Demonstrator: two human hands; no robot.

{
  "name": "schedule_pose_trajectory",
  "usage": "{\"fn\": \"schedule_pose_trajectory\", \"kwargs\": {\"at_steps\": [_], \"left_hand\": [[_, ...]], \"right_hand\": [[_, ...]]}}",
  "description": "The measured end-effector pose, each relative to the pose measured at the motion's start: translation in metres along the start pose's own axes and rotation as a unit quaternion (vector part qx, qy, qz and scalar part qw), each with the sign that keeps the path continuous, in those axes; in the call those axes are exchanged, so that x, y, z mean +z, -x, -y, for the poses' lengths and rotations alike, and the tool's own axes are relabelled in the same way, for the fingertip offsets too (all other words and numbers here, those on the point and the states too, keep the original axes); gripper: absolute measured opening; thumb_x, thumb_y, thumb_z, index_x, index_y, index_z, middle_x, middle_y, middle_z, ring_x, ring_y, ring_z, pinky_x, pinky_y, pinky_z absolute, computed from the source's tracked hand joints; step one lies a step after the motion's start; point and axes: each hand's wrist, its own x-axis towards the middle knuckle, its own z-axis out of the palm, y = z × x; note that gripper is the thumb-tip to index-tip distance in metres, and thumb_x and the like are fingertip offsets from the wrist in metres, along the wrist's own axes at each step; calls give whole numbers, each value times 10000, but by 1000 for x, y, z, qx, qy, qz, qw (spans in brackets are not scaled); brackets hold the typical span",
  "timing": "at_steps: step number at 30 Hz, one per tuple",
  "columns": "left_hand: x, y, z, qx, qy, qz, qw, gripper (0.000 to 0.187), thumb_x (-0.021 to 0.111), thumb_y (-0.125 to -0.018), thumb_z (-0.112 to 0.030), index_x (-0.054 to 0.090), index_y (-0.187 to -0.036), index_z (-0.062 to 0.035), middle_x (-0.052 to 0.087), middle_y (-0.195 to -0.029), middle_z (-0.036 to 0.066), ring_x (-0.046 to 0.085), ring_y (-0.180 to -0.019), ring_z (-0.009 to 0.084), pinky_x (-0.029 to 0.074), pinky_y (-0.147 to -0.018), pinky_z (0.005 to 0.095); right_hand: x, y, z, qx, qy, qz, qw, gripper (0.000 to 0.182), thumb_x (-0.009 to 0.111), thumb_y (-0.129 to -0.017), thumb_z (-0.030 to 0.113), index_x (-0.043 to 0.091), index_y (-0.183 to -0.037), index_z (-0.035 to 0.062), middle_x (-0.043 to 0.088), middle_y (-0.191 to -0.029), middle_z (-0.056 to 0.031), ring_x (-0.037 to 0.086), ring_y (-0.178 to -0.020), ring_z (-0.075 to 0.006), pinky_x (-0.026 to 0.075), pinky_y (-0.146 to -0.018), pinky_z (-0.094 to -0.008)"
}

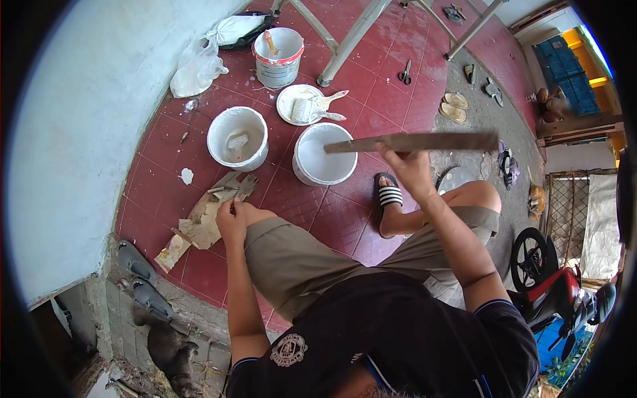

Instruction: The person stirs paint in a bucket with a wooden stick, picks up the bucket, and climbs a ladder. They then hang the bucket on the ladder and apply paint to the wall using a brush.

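My right hand point(410, 167) grips a long flat wooden stick point(411, 142), held level above the red tiled floor with its left end over a white bucket point(323, 154) of white paint. My left hand point(231, 219) rests by my left knee, fingers closed on a small thin tool; I cannot tell what it is. Just beyond that hand lies crumpled brown paper point(207, 215) on the tiles. I am seated low, knees bent, one foot in a striped sandal point(389, 194).
A second white bucket point(237, 138), a white plate point(300, 104) with a brush, a paint tub point(278, 56) and plastic bags point(197, 66) stand further off. Metal ladder legs point(352, 36), scissors point(405, 71), slippers point(454, 106). Wall at left, a motorbike point(561, 292) at right.
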Motion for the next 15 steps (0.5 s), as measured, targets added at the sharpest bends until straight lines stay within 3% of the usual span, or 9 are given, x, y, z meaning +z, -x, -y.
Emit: {"fn": "schedule_pose_trajectory", "kwargs": {"at_steps": [1,2,4,11,15], "left_hand": [[0,0,0,-1,-1,2,1000,306,617,-951,-276,690,-1014,15,687,-953,187,662,-853,313,515,-778,399],[1,-1,1,-2,0,3,1000,304,616,-951,-274,690,-1015,14,687,-949,184,660,-850,311,514,-777,397],[0,0,-2,-4,4,2,1000,302,615,-951,-270,689,-1013,15,687,-945,182,659,-847,309,514,-776,395],[0,0,-5,1,18,0,1000,282,617,-949,-247,683,-996,24,683,-933,177,654,-831,305,512,-763,392],[-1,2,-10,0,19,-4,1000,275,619,-946,-239,680,-991,26,680,-924,178,653,-823,308,511,-757,394]], "right_hand": [[-8,-6,1,60,-31,11,998,207,726,-888,76,672,-1017,-76,723,-970,-133,697,-828,-187,579,-766,-323],[-16,-11,4,58,-30,11,998,207,726,-888,76,672,-1017,-76,723,-970,-133,697,-828,-187,579,-766,-323],[-33,-20,15,106,-155,-22,982,213,707,-900,88,659,-1036,-69,716,-958,-151,716,-825,-227,608,-755,-330],[-94,-72,20,122,-206,-79,968,302,652,-921,167,598,-1076,-87,699,-991,-201,729,-869,-316,630,-767,-343],[-90,-114,-30,129,-290,-108,942,253,639,-927,157,562,-1047,-52,671,-1039,-205,716,-902,-352,649,-768,-351]]}}
